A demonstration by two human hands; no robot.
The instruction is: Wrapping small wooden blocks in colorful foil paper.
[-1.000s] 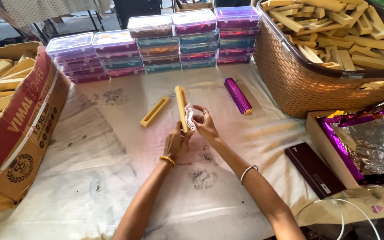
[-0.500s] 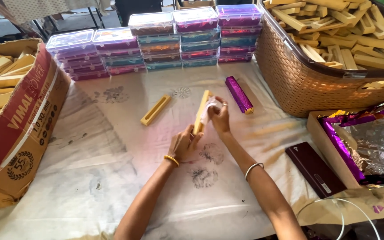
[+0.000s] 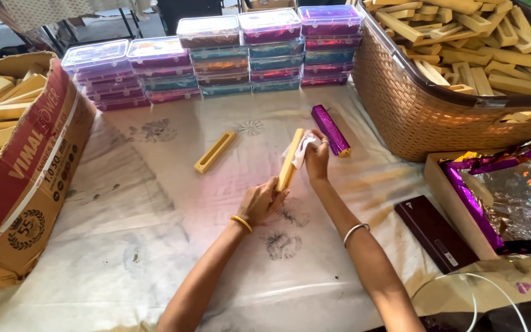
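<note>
My left hand [image 3: 263, 200] grips the near end of a long yellow wooden bar [image 3: 290, 158], tilted up off the cloth-covered table [image 3: 155, 246]. My right hand [image 3: 316, 158] presses a small white cloth [image 3: 301, 147] against the bar's upper part. A second yellow bar with a slot [image 3: 215, 151] lies flat on the table to the left. Just right of my right hand lies a purple foil-wrapped bar [image 3: 330, 130].
Stacks of clear lidded boxes with coloured contents [image 3: 216, 55] line the far edge. A wicker basket [image 3: 425, 110] of yellow bars stands right, a cardboard box [image 3: 26, 172] of bars left. Purple foil sheets in a tray [image 3: 511, 197] and a dark flat case [image 3: 434, 232] lie at right.
Both hands moved right and away from me with the bar. The bar has tilted more, and my right hand with the cloth slid toward its far end.
</note>
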